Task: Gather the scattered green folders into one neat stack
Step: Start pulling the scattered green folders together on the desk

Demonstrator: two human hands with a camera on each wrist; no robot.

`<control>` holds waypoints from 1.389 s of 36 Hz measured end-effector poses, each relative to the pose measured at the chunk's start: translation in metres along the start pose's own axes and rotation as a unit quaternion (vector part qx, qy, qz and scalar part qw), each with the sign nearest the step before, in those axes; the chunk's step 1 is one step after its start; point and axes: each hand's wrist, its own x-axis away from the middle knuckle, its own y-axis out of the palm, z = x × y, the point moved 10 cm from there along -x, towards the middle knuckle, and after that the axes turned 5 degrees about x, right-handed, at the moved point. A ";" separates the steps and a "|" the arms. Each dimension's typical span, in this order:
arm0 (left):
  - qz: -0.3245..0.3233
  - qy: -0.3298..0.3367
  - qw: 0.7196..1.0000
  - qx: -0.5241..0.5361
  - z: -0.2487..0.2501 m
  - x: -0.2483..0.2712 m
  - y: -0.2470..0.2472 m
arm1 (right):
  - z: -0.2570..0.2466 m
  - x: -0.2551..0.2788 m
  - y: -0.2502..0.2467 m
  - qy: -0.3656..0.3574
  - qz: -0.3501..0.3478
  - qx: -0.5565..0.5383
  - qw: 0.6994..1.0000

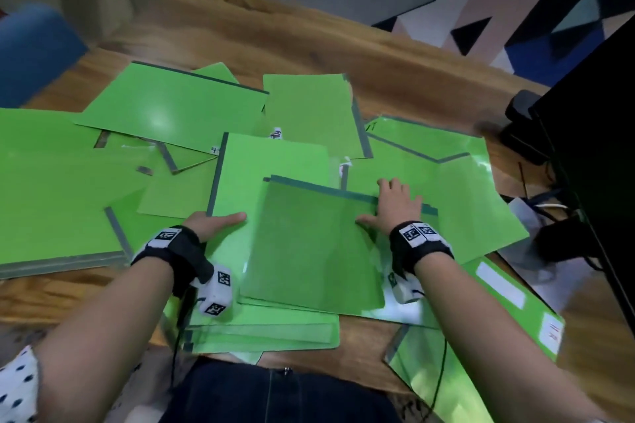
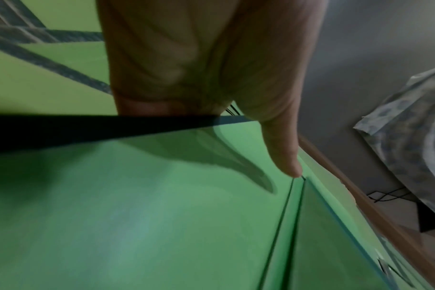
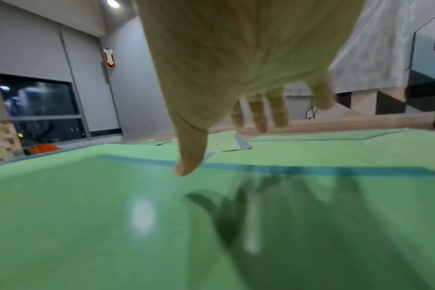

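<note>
On the table's near edge lies the top folder; left hand pinches its left edge, right hand rests flat, fingers released. Square corners first, I'd say.

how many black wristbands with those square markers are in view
2. The left wristband is beside the darker folder, at its left edge; the right wristband is over its right edge. No others show.

Wooden table; grey walls; dark window; ceiling light.
</note>
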 end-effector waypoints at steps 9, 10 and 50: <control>-0.029 -0.030 0.999 -0.024 -0.005 -0.005 0.004 | 0.131 0.067 0.089 0.378 -0.136 -0.256 0.879; -0.028 -0.030 0.999 -0.025 -0.004 -0.005 0.004 | 0.137 0.071 0.095 0.392 -0.146 -0.258 0.871; -0.144 -0.009 0.974 0.175 0.011 0.025 0.020 | 0.048 -0.014 -0.093 0.031 0.008 -0.310 0.950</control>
